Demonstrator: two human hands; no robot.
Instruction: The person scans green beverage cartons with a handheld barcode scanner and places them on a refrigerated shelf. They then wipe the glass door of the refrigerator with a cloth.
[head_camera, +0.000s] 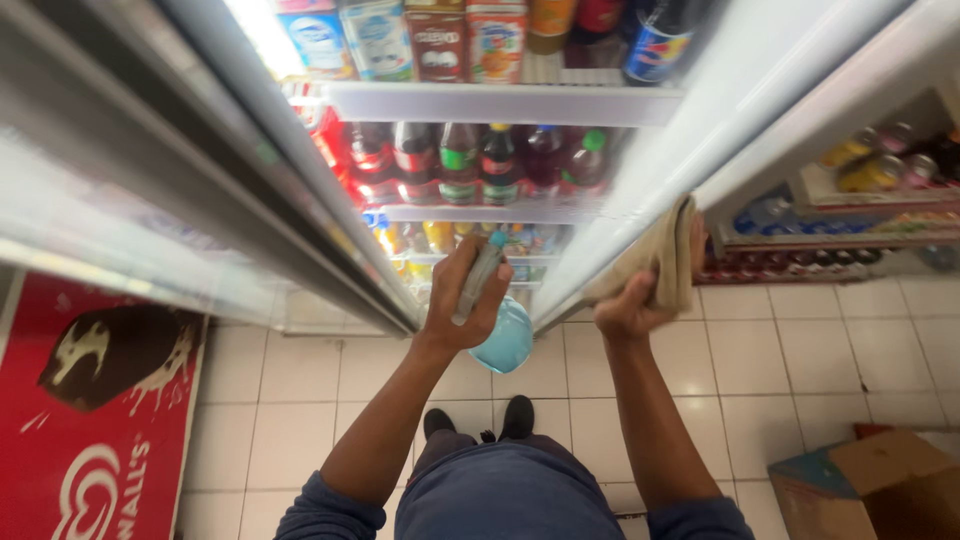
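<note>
**Spray bottle and cloth held at a drinks fridge**

A pale blue spray bottle (500, 325) is grasped in the left hand (462, 300), fingers wrapped round its grey trigger head, just in front of the glass door (470, 170) of the fridge. A beige cloth (660, 260) is clenched in the right hand (628, 312) and pressed against the white door frame (650, 180) to the right of the bottle. Behind the glass, rows of bottled drinks (480, 160) are seen on shelves. A red ice-cream freezer lid (90, 420) lies at the near left, a cardboard box (870, 485) at the near right, on the white tiled floor (800, 350).
</note>
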